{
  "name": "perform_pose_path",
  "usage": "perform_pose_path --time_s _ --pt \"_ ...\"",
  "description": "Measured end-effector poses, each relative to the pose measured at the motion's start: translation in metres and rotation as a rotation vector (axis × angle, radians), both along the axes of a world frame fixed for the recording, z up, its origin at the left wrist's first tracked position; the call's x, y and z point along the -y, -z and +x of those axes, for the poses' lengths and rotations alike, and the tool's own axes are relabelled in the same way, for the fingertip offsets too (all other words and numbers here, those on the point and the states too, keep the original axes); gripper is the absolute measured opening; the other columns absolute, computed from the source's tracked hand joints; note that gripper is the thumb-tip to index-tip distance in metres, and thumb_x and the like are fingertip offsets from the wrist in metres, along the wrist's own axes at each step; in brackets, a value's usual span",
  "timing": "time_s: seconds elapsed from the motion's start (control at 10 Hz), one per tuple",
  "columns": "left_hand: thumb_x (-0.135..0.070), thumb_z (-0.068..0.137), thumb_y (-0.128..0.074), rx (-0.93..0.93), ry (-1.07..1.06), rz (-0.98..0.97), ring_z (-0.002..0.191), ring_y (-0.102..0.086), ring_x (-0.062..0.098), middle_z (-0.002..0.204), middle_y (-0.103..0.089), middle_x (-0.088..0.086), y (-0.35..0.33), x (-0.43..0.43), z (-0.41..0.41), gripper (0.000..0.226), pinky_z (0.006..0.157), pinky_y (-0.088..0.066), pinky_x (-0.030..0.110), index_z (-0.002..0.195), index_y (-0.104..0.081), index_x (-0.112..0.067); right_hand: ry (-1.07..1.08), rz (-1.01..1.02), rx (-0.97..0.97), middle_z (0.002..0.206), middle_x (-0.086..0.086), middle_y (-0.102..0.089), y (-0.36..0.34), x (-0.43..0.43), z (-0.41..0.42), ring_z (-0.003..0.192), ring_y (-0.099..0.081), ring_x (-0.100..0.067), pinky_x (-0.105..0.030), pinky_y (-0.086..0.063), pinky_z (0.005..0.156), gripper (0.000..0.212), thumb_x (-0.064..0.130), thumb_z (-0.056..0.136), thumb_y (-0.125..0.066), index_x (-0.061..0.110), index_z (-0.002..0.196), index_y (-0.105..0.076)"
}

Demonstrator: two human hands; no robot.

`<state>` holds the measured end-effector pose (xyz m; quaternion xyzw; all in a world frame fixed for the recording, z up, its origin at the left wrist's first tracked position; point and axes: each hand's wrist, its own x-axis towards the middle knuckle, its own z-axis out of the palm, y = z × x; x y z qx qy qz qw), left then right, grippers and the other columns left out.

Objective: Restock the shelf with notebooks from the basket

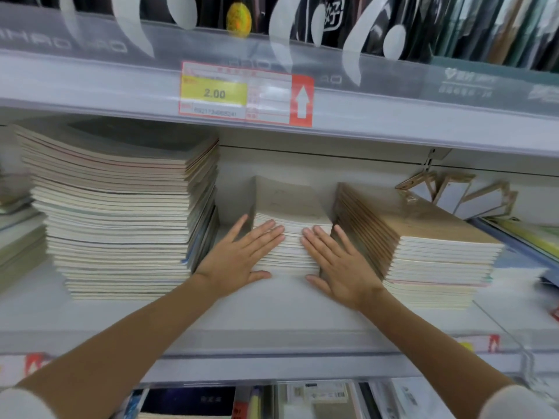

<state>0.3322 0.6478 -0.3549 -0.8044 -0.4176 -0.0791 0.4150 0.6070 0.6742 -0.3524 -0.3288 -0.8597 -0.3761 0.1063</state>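
The middle stack of notebooks (287,204) sits on the shelf (272,316), set back from its front edge. It lies between a taller stack (121,213) toward the left end and a brown-covered stack (429,237) toward the right. The left hand (242,255) and right hand (340,263) lie flat against the stack's front face, fingers straight; neither grip closes on anything. This looks like squaring up a batch already shelved. The basket is out of view, so how many notebooks remain cannot be told. On the rail above, a price tag (214,93) reads "2.00" on yellow, beside a white up-arrow on red. Its barcode digits and the rail's pale lettering are too blurred to read.
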Motion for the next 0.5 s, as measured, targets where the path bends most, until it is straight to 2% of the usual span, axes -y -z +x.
perform_pose_path --time_s 0.1,0.3,0.4,0.5 --pt "-0.06 0.095 -0.018 0.038 0.0 0.002 0.149 0.003 0.018 0.16 0.006 0.001 0.004 -0.003 -0.001 0.077 0.116 -0.01 0.056 0.154 0.0 -0.015 0.018 0.008 0.001 0.161 -0.004 -0.003 0.002 -0.003 -0.002 0.149 0.001 -0.02 -0.05 -0.011 0.119 0.073 0.056 0.098 -0.024 0.01 0.153 -0.013" --pt "-0.061 0.095 -0.016 0.071 -0.043 -0.107 0.148 -0.004 0.02 0.161 -0.006 0.002 -0.001 0.009 0.005 0.077 0.114 -0.019 0.059 0.154 -0.009 -0.012 0.11 -0.111 0.003 0.161 -0.003 -0.008 -0.004 0.013 -0.007 0.149 -0.003 -0.019 -0.051 -0.014 0.118 0.073 0.058 0.098 -0.018 0.01 0.154 -0.014" --pt "-0.06 0.096 -0.019 0.129 -0.046 -0.179 0.148 -0.007 0.021 0.16 -0.011 0.004 -0.01 0.026 0.01 0.076 0.115 -0.02 0.053 0.153 -0.016 -0.011 0.121 -0.215 -0.064 0.162 -0.001 -0.007 -0.009 0.029 -0.012 0.149 0.0 -0.017 -0.049 -0.012 0.117 0.072 0.058 0.099 -0.008 0.012 0.154 -0.013" --pt "-0.053 0.096 -0.027 0.279 -0.03 -0.237 0.144 -0.026 0.02 0.156 -0.028 0.005 -0.02 0.052 0.013 0.067 0.111 -0.026 0.038 0.147 -0.033 -0.011 0.08 -0.323 -0.168 0.162 0.001 -0.001 -0.027 0.053 -0.018 0.149 0.008 -0.013 -0.041 0.001 0.12 0.07 0.057 0.099 -0.007 0.015 0.154 -0.008"
